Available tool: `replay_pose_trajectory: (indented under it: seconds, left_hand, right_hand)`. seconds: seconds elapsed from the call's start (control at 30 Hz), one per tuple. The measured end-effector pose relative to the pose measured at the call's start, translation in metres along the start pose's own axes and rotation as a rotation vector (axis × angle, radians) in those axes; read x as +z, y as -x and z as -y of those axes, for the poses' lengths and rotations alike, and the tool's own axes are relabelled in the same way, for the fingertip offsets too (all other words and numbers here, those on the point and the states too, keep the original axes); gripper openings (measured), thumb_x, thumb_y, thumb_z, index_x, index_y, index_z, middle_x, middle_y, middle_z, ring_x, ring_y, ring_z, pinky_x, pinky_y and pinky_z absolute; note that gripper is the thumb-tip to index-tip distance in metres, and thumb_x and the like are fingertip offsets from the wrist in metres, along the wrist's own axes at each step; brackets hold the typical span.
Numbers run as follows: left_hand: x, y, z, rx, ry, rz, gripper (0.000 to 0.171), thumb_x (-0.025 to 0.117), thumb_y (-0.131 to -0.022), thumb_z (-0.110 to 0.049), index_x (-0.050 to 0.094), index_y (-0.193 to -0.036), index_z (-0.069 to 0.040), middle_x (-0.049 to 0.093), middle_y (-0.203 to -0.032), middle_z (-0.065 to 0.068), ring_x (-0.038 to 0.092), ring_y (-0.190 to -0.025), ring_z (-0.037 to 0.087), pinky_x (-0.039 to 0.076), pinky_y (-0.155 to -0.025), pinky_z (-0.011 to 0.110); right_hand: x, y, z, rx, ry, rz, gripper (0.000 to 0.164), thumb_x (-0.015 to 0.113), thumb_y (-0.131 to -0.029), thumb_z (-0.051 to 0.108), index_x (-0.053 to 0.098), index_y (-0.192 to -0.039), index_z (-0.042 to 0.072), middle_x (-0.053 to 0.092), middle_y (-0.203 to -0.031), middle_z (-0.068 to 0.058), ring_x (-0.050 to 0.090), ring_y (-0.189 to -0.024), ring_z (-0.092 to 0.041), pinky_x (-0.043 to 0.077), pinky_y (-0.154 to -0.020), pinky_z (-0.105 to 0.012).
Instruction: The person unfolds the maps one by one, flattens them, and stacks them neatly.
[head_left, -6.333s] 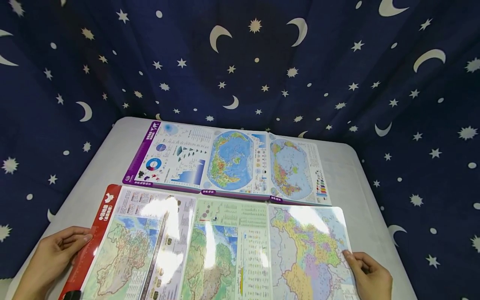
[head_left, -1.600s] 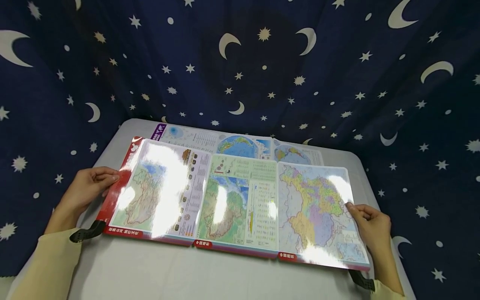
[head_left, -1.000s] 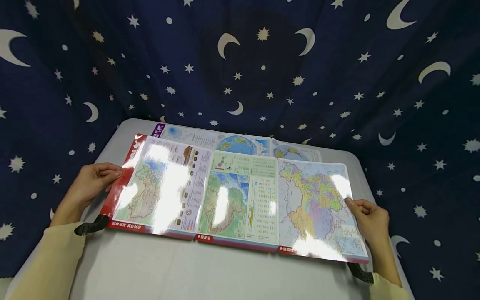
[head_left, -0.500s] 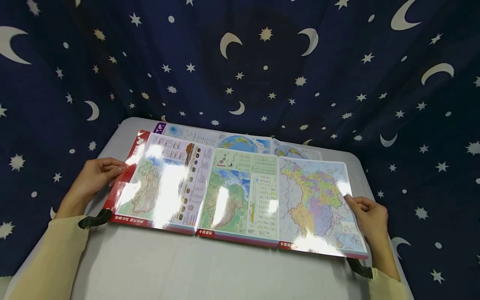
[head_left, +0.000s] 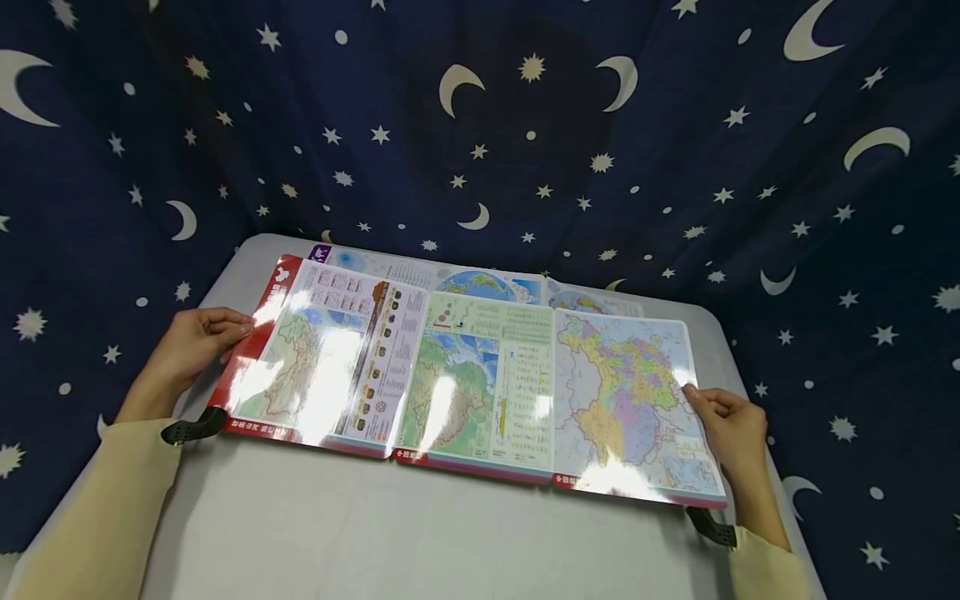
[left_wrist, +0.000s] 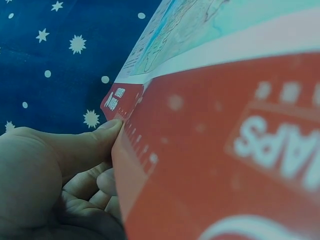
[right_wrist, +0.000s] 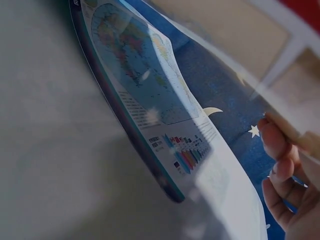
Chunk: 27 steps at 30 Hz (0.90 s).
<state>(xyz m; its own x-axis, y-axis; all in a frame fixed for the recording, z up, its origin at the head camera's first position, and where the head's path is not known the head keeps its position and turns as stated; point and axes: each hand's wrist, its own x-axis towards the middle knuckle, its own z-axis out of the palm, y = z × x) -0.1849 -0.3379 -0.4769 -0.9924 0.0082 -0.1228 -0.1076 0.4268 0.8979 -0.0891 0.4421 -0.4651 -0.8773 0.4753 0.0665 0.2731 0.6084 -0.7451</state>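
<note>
A glossy three-panel folding map with a red left border spans between my two hands. My left hand pinches its red edge between thumb and fingers, as the left wrist view also shows around the thumb. At the opposite end, my right hand grips the right edge. A second folding map, purple-bordered, lies unfolded behind it on the table, largely covered in the head view. From below, the right wrist view shows the held map raised clear of this purple-bordered map. Bright reflections wash out parts of the held panels.
A white-covered table extends in front of the held map. Dark blue curtains with moons and stars surround its back and sides. Black straps hang near both wrists, including the left strap.
The red-bordered map has moved from the near part of the table farther back, now overlapping the purple-bordered one. Over the last second both hands shifted it slightly farther away. Both grips stayed the same.
</note>
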Motion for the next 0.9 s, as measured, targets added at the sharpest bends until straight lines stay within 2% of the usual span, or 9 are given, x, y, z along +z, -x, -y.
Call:
replay_pose_trajectory:
  seconds: [0.33,0.7,0.9]
  left_hand:
    - [0.000,-0.003,-0.006,-0.021,0.016,0.001,0.043,0.069,-0.104,-0.024,0.062,-0.128,0.012,0.072,-0.083,-0.015,0.056,-0.061,0.010,0.046,-0.055,0.028]
    - [-0.002,-0.014,-0.001,-0.041,-0.030,-0.011,0.041,0.068,-0.105,-0.024,0.064,-0.130,0.009,0.071,-0.088,-0.019,0.060,-0.076,0.006,0.047,-0.058,0.026]
    - [-0.002,-0.019,-0.003,-0.017,-0.061,-0.014,0.041,0.068,-0.105,-0.025,0.066,-0.128,0.008,0.071,-0.087,-0.019,0.058,-0.072,0.009,0.046,-0.058,0.028]
  right_hand:
    - [0.003,-0.006,0.004,0.007,0.007,-0.005,0.055,0.074,-0.095,0.053,0.076,-0.104,-0.001,0.063,-0.061,0.012,0.057,-0.048,-0.008,0.043,-0.044,-0.024]
    - [0.007,-0.016,0.006,0.012,-0.003,0.022,0.055,0.074,-0.094,0.055,0.076,-0.104,0.001,0.064,-0.062,0.013,0.058,-0.050,-0.008,0.045,-0.046,-0.024]
    - [0.008,-0.019,0.006,0.037,-0.023,0.040,0.053,0.074,-0.095,0.054,0.077,-0.105,0.001,0.066,-0.064,0.014,0.060,-0.051,-0.008,0.046,-0.046,-0.023]
